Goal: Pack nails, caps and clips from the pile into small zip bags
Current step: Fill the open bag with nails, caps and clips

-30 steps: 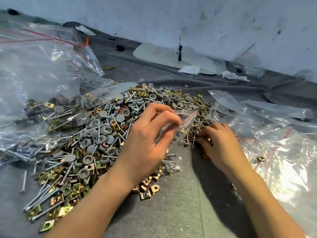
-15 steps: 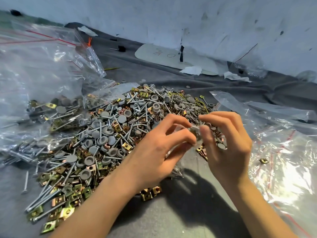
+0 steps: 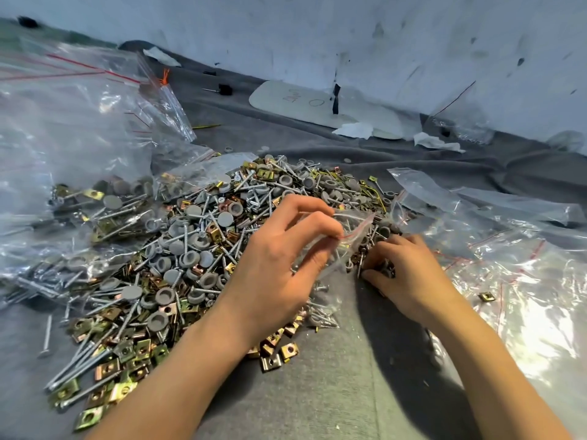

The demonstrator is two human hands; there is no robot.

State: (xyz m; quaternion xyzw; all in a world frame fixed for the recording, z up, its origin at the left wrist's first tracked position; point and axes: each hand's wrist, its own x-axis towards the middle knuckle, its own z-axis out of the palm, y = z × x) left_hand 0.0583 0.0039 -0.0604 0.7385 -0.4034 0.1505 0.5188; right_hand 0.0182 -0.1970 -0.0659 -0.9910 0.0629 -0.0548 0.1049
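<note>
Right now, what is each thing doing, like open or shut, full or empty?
small zip bag: mouth held open, some parts inside.
left hand: pinching the bag's rim.
right hand: down on the pile's edge, fingers curled on small parts.
pile: loose, unsorted.
big bags: part filled; open or sealed unclear.

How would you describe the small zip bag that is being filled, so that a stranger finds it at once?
Start at the big pile of grey caps, nails and brass clips on the grey cloth. At its right edge, the left hand pinches a small clear plastic zip bag. Unlike the bags lying flat around it, this one is lifted and held at its red-lined mouth.
</note>
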